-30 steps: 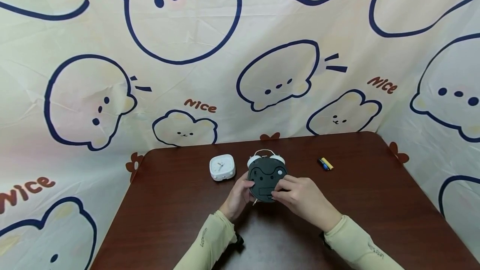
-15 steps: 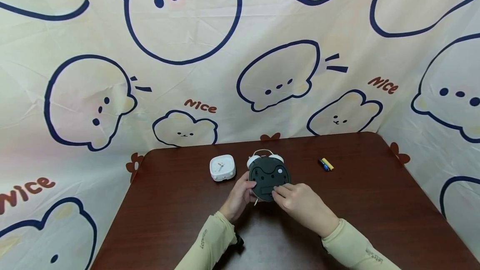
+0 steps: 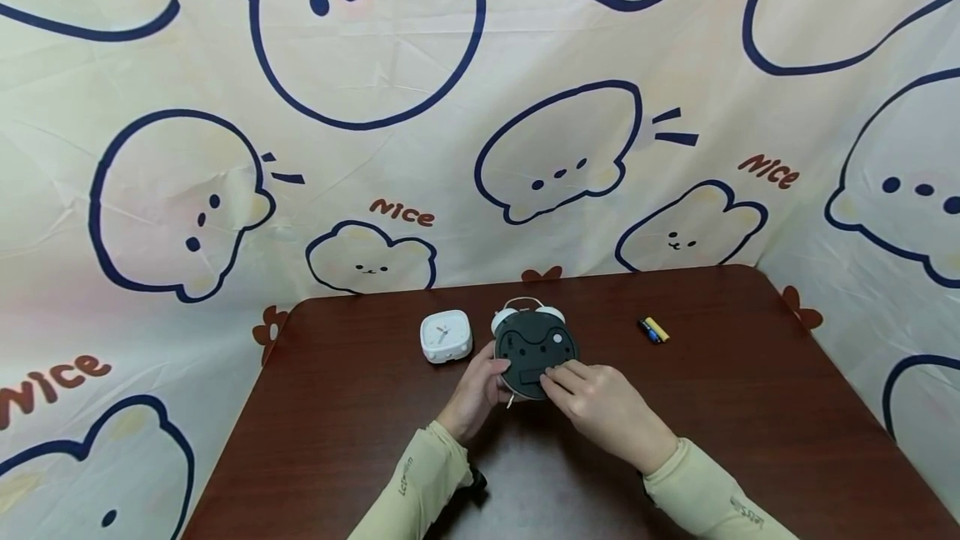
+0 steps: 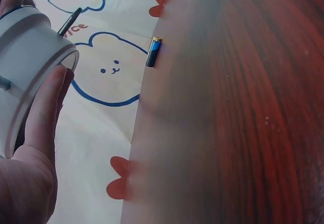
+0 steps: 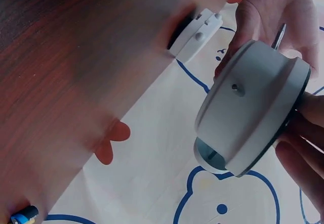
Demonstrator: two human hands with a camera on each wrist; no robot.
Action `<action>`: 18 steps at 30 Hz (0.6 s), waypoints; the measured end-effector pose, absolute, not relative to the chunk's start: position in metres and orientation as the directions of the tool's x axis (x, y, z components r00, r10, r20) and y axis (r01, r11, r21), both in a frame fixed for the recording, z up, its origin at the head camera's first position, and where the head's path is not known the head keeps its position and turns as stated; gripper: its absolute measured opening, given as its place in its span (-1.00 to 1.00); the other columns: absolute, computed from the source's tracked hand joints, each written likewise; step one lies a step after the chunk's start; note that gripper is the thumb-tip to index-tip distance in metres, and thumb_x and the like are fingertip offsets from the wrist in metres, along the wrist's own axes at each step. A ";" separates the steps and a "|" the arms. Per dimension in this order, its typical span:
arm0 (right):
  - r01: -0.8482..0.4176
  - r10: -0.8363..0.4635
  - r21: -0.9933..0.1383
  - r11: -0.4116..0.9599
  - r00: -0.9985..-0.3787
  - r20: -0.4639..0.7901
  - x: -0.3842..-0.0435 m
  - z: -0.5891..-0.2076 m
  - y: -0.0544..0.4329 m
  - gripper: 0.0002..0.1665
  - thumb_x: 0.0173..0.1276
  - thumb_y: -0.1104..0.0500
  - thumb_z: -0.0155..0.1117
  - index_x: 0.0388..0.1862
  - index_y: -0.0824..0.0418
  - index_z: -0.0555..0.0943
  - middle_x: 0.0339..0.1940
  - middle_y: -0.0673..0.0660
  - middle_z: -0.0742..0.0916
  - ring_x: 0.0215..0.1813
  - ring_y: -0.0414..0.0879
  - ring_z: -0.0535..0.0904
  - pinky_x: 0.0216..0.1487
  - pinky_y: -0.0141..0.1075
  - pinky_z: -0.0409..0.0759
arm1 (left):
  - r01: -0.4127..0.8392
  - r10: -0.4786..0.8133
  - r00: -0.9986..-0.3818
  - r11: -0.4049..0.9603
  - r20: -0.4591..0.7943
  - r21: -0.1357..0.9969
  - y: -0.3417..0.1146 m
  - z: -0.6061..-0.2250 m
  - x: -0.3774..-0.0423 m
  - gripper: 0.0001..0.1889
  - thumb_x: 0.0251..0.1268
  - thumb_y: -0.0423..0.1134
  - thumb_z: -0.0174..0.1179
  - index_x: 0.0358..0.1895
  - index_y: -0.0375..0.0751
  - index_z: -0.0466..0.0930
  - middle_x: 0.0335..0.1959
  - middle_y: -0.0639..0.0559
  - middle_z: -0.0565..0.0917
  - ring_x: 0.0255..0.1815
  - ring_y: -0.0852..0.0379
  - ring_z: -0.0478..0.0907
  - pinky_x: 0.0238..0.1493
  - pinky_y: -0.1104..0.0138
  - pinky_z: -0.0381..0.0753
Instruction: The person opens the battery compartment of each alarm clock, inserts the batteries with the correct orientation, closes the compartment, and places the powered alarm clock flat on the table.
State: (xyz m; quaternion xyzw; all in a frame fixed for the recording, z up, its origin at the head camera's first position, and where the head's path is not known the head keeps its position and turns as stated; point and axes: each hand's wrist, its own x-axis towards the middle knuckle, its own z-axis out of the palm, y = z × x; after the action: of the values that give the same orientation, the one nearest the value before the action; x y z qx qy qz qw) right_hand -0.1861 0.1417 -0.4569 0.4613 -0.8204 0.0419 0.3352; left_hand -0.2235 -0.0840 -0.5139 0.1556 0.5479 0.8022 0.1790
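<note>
A round twin-bell alarm clock [image 3: 527, 340] is held up over the table, its dark back turned toward me and its white bells and handle at the top. My left hand [image 3: 474, 390] grips it at the left, thumb on the back and fingers behind. At the lower back, the fingertips of my right hand [image 3: 609, 408] touch the right end of the rectangular battery cover [image 3: 530, 379]; I cannot tell whether they pinch it. In the right wrist view the clock's white casing [image 5: 248, 102] shows side-on, a thin metal leg [image 5: 279, 36] sticking out.
On the brown table [image 3: 375, 457], a white square clock [image 3: 446, 337] stands left of the held one. Farther right lie two batteries [image 3: 654, 331], yellow and blue-black, side by side. A cloth with cartoon drawings [image 3: 390, 157] hangs behind and around the table.
My right hand has shifted from the clock's right edge and lower cover to a bent-finger touch on the cover's right end. The clock has tilted slightly; my left hand keeps its grip.
</note>
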 end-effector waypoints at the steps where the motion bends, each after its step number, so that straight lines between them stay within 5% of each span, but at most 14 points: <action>1: -0.786 -0.719 0.227 0.575 -0.353 0.599 -0.187 -0.457 0.142 -0.61 -0.03 0.30 0.71 -0.15 0.23 0.83 -0.21 0.11 0.82 -0.23 -0.12 0.74 -0.28 -0.30 0.76 | -0.117 0.461 -0.886 -0.335 0.054 0.935 -0.084 -0.514 -0.224 -0.37 0.45 -0.22 -0.12 0.52 -0.41 0.10 0.08 0.09 0.69 -0.09 0.20 0.75 -0.14 0.26 0.77; 18: -0.806 -0.641 0.086 0.586 -0.396 0.657 -0.193 -0.460 0.143 -0.53 -0.04 0.23 0.75 -0.08 0.10 0.82 -0.19 -0.01 0.79 -0.10 -0.13 0.73 -0.21 -0.28 0.77 | -0.124 0.481 -0.876 -0.317 0.047 0.940 -0.084 -0.513 -0.225 -0.34 0.47 -0.21 -0.14 0.55 -0.43 0.04 0.15 0.08 0.65 -0.12 0.24 0.74 -0.17 0.31 0.75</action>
State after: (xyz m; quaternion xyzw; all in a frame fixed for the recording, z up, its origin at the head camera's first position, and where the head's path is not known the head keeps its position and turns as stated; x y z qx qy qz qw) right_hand -0.1930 0.1431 -0.4597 0.4379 -0.8262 0.1241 0.3322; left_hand -0.2247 -0.0842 -0.5135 0.1614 0.5525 0.7953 0.1900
